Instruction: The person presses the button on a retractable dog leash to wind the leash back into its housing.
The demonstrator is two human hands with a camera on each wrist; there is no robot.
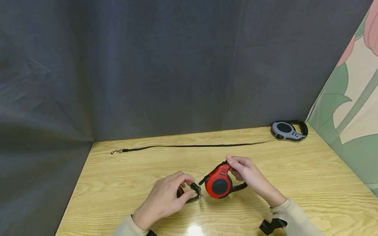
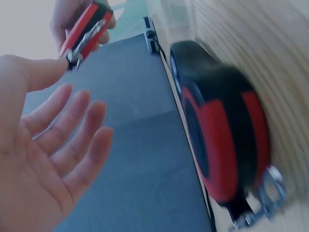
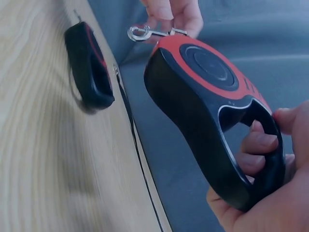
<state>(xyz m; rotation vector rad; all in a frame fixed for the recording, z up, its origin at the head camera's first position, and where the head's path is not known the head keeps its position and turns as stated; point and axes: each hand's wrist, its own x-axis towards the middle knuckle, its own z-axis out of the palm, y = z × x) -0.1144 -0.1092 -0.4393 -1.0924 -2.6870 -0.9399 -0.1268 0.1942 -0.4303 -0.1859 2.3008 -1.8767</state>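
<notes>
My right hand (image 1: pixel 245 169) grips the black handle of a red and black retractable leash (image 1: pixel 219 185), held up off the table; in the right wrist view its fingers curl through the handle loop. A short strap end with a silver clip (image 3: pixel 140 33) sticks out of that leash's front. My left hand (image 1: pixel 167 196) is beside this clip end, fingers loosely extended and thumb apart from them in the left wrist view; whether the thumb touches the strap end I cannot tell. A second red and black retractable leash (image 2: pixel 217 130) is on the table near the left hand, partly hidden by it in the head view.
A grey and black retractable leash (image 1: pixel 287 130) lies at the table's back right corner. Its black cord (image 1: pixel 191 146) stretches leftward along the back to a metal clip (image 1: pixel 116 152). A dark curtain (image 1: pixel 169 59) hangs behind the table (image 1: pixel 106 179), and a floral cloth (image 1: pixel 363 116) is at right.
</notes>
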